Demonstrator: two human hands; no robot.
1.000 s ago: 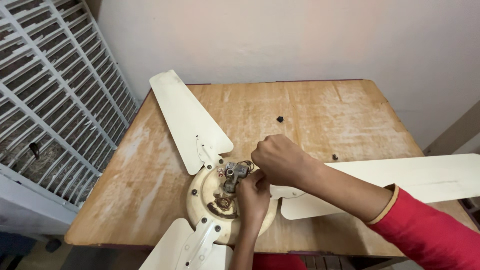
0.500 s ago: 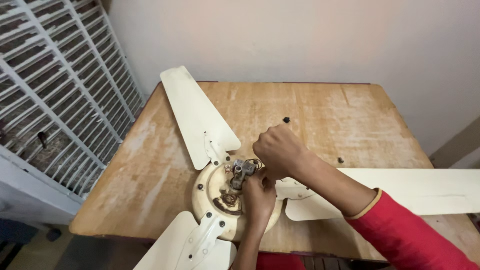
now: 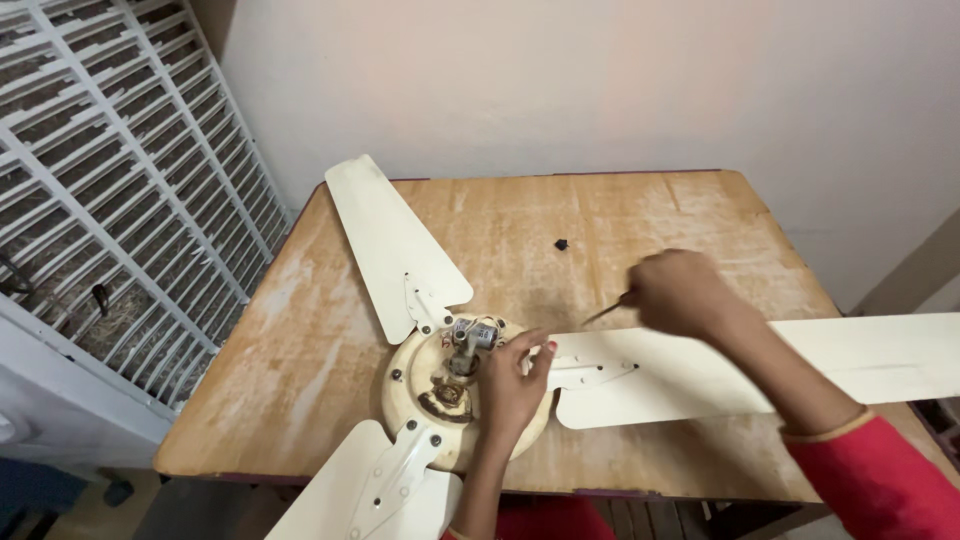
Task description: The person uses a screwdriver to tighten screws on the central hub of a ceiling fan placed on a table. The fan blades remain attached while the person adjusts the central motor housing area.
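While left hand (image 3: pixel 510 385) rests released on fan hub (image 3: pixel 440 395), right hand (image 3: pixel 680 292) grasps thin tool (image 3: pixel 606 312).

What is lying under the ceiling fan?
The ceiling fan lies on a worn wooden table. The left hand rests on its motor hub. The tabletop directly beneath the hub and blades is covered, so unseen.

A ceiling fan (image 3: pixel 455 400) lies on the table (image 3: pixel 300 350), a window grille (image 3: pixel 110 190) to its left.
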